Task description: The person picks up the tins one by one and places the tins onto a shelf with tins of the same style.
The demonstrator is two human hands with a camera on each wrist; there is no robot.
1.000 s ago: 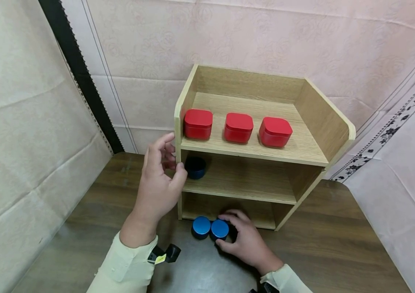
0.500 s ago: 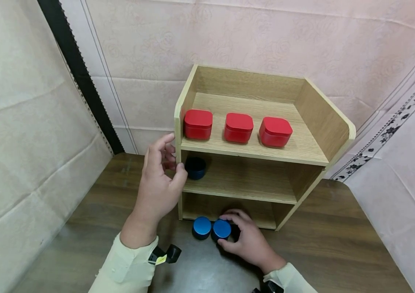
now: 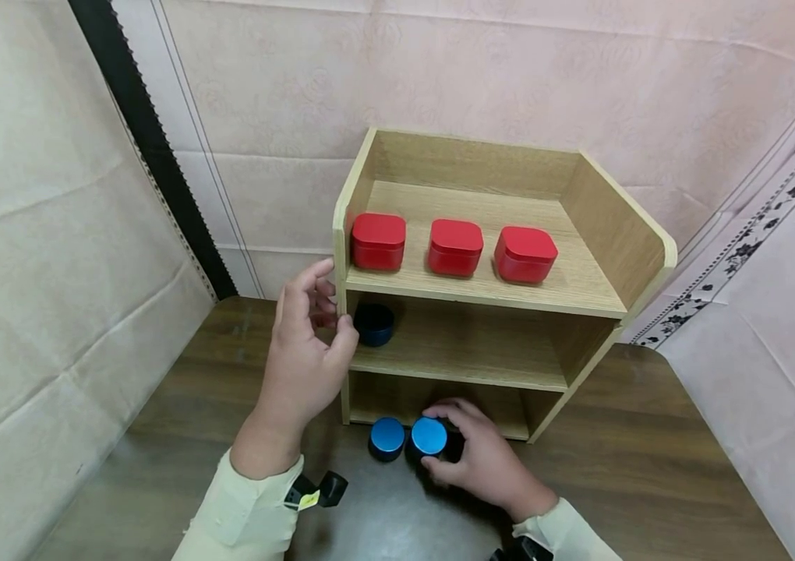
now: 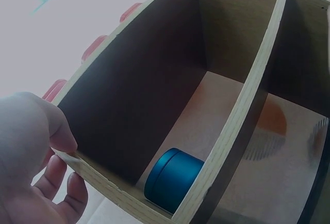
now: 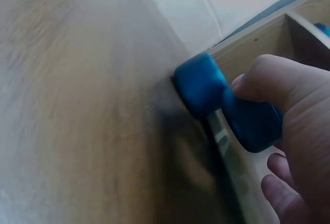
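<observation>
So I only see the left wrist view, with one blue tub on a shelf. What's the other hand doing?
Observer: The right hand is gripping a second blue tub.
Visitor: Oh! Any more blue ones hiding from me?
Observer: Yes, a third blue tub stands on the table, left of the gripped one in the head view.
Visitor: And those red bits past the board's edge?
Observer: Red boxes with rounded corners, standing on the top shelf.

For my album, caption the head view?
Left hand at the shelf; right hand holding a blue container; three red containers on top.
</observation>
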